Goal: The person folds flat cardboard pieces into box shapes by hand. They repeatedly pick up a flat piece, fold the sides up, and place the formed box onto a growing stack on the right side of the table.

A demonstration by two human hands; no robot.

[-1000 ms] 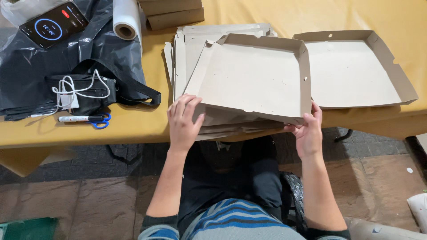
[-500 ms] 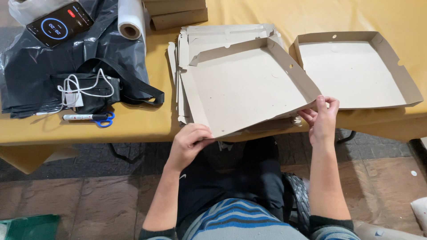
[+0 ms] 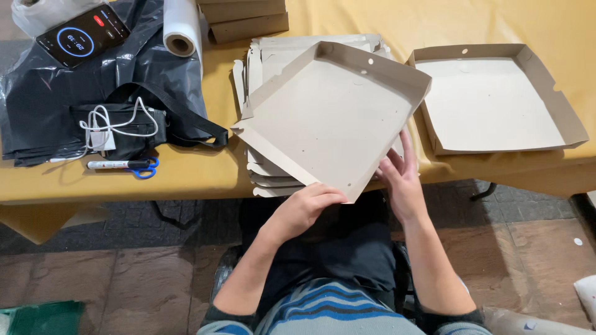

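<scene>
since half a second ago you've turned the half-folded cardboard box (image 3: 332, 118) further round, so one corner now points down at you and its raised walls run along the top and right edges. your left hand (image 3: 305, 208) has slid to that near corner, fingers curled over the edge with the thumb under it, gripping the card. your right hand (image 3: 402, 177) is against the lower right edge, fingers spread and reaching up behind the wall, touching the box; whether it pinches the card you cannot tell from here. the box is held tilted over the stack of flat box blanks (image 3: 267, 167) at the table's front edge. just to the right lies a finished open box (image 3: 496, 99), apart from the one you hold. off to the left, well away, a black bag (image 3: 124, 118) with a white cable (image 3: 115, 127), a marker (image 3: 115, 165), blue scissors (image 3: 146, 170), a phone (image 3: 82, 36) and a roll of plastic film (image 3: 182, 28) sit on the yellow table (image 3: 186, 180).
</scene>
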